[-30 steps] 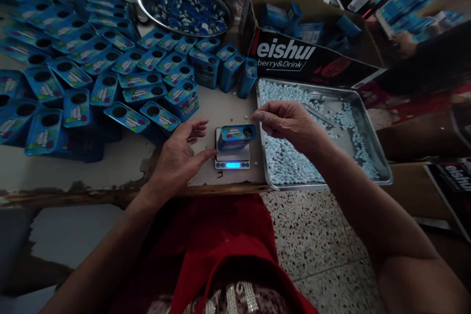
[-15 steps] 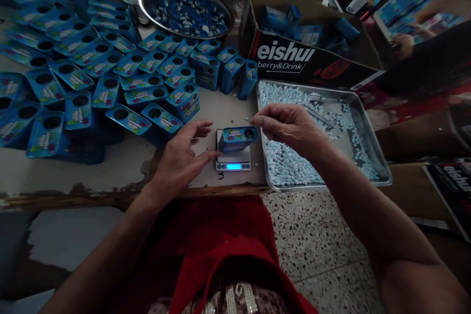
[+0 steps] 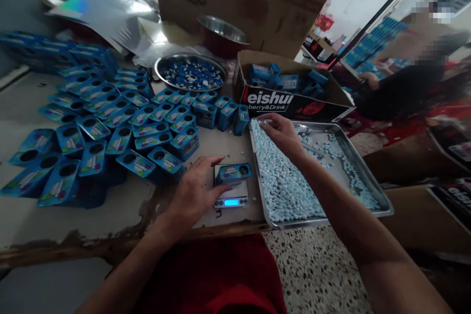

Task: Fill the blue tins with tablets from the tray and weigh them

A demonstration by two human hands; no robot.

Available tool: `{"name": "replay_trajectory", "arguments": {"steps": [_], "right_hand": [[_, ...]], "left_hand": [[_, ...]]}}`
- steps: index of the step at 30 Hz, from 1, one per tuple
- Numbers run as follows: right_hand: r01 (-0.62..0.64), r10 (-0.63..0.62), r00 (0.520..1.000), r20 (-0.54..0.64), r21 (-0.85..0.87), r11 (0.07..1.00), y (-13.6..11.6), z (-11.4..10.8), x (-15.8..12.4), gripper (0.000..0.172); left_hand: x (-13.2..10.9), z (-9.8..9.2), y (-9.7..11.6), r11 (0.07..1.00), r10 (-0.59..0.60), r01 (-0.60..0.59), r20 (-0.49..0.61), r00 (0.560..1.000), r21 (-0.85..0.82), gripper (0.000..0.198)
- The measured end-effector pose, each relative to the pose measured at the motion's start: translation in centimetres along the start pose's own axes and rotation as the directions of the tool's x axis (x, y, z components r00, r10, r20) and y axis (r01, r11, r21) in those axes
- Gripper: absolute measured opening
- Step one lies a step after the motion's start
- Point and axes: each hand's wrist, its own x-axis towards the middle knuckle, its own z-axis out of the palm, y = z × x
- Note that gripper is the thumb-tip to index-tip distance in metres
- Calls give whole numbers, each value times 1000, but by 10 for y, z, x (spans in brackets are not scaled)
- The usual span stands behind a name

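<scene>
A blue printed tin (image 3: 234, 171) with a dark round hole in its top stands on a small digital scale (image 3: 240, 202) with a lit display. My left hand (image 3: 193, 196) is at the tin's left end, thumb in front and fingers behind, spread apart. Whether it touches the tin I cannot tell. Over the upper left corner of a metal tray (image 3: 274, 224) is my right hand (image 3: 282, 132), its fingertips bent together near the pale blue candies (image 3: 287, 186). Anything between those fingertips is too small to make out.
Many similar blue tins (image 3: 121, 140) crowd the table on the left. Behind them is a metal bowl (image 3: 158, 71) of blue and white caps. An open cardboard box (image 3: 294, 105) with tins stands behind the tray. A person (image 3: 401, 83) is at the right.
My right hand has moved from beside the tin's hole to the tray's far left corner. My left hand remains by the tin. The head view has tilted up.
</scene>
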Motion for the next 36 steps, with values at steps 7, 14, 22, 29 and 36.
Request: {"name": "replay_trajectory", "arguments": {"steps": [7,14,22,29,36], "right_hand": [[270,-156,962,223,-716,644,32,-7,95,47],[365,-121,925,361,-754,546,19,-2,108,22],[289,-263,953,150,-712,639,-41,-17,11,30],[228,-146,973,177,-695,682,-48,15,-53,21],[260,-165,961,222,-526,810,-45,43,-96,21]], "left_hand": [[10,0,7,992,56,-62,54,997,112,64],[11,-1,5,993,1,-9,65,998,121,63],[14,34,-3,995,-97,97,12,995,37,62],[-25,17,7,975,-206,198,-78,975,-105,54],[-89,-62,12,981,-193,187,-272,943,-48,47]]}}
